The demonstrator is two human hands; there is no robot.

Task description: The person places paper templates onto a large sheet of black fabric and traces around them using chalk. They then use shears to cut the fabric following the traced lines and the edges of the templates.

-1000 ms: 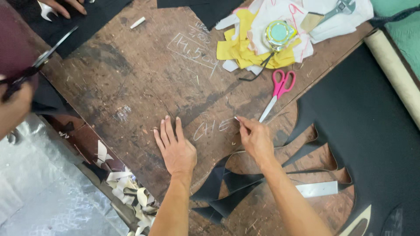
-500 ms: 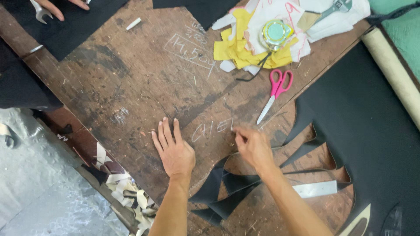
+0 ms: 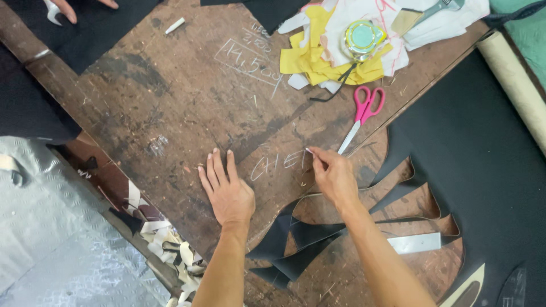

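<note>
The left hand (image 3: 227, 190) lies flat and open on the worn wooden tabletop (image 3: 170, 113), palm down, fingers stretched forward and holding nothing. Just to its right, the right hand (image 3: 333, 173) is closed in a pinch around a small white piece of chalk (image 3: 309, 152), whose tip touches the wood at the end of a line of chalk marks (image 3: 281, 164) running between the two hands. Below and to the right of the right hand spreads a black sheet (image 3: 483, 170) with curved shapes cut out of it. Just beyond the right hand, pink-handled scissors (image 3: 361, 116) lie with the blades pointing back toward it. Farther off sits a heap of yellow and white scraps (image 3: 324, 51) with a round tape measure (image 3: 359, 37) on top. Far beyond the left hand, another person's hand (image 3: 85, 5) rests on dark cloth.
</note>
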